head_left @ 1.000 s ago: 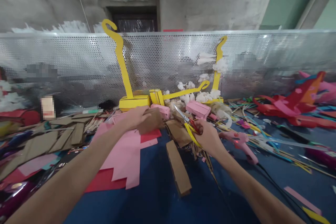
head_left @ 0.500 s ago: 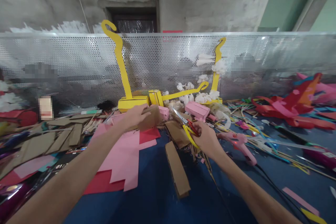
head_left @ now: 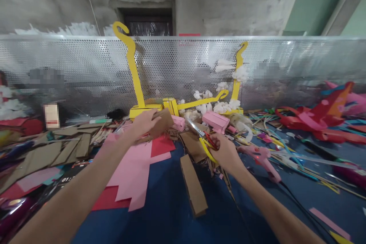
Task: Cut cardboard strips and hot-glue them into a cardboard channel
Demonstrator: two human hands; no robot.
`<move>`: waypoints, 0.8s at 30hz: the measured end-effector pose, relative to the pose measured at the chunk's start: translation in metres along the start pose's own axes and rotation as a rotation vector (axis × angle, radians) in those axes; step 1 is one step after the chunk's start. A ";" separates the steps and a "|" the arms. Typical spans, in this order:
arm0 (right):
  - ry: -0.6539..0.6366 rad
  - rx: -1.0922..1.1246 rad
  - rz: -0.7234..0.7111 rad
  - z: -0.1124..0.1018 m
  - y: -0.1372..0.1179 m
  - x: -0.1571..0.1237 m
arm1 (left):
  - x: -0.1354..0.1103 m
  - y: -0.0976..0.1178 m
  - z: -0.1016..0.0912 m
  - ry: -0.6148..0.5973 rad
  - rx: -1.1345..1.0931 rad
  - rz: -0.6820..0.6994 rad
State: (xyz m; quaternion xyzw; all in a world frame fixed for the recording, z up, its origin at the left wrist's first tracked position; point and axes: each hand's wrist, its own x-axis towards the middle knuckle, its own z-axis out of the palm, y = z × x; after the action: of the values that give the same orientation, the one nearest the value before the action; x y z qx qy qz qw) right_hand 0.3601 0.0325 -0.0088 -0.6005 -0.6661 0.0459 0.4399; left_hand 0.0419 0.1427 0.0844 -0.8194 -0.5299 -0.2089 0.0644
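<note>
My left hand (head_left: 143,122) grips a brown cardboard piece (head_left: 162,122) and holds it up above a pink paper sheet (head_left: 134,167). My right hand (head_left: 225,153) is closed round the red and yellow handles of a pair of scissors (head_left: 203,138), whose blades point up and left towards the cardboard. A gap remains between the blade tips and the cardboard. A long brown cardboard strip (head_left: 193,184) lies on the blue table between my forearms.
A pink glue gun (head_left: 261,157) with a black cord lies right of my right hand. Yellow curved card shapes (head_left: 134,72) with white cotton stand against a perforated metal screen (head_left: 286,65). Cardboard scraps (head_left: 57,148) pile at the left, red and pink paper shapes (head_left: 320,116) at the right.
My left hand has lifted the cardboard piece slightly and tilted it. My right hand with the scissors has shifted a little down and left.
</note>
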 end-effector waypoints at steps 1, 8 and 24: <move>0.004 -0.007 -0.004 0.001 0.002 0.001 | 0.002 -0.006 -0.006 0.023 0.012 -0.014; -0.017 -0.061 -0.039 0.007 0.017 0.002 | -0.001 -0.047 -0.051 -0.112 0.048 0.059; -0.266 -0.152 -0.183 -0.023 -0.033 -0.017 | -0.102 -0.030 -0.044 0.399 0.024 -0.179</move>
State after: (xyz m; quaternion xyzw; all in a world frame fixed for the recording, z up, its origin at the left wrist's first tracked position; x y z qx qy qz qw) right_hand 0.3477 -0.0021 0.0158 -0.5575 -0.7719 0.0340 0.3036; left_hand -0.0330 0.0554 0.0786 -0.7106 -0.5797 -0.3657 0.1590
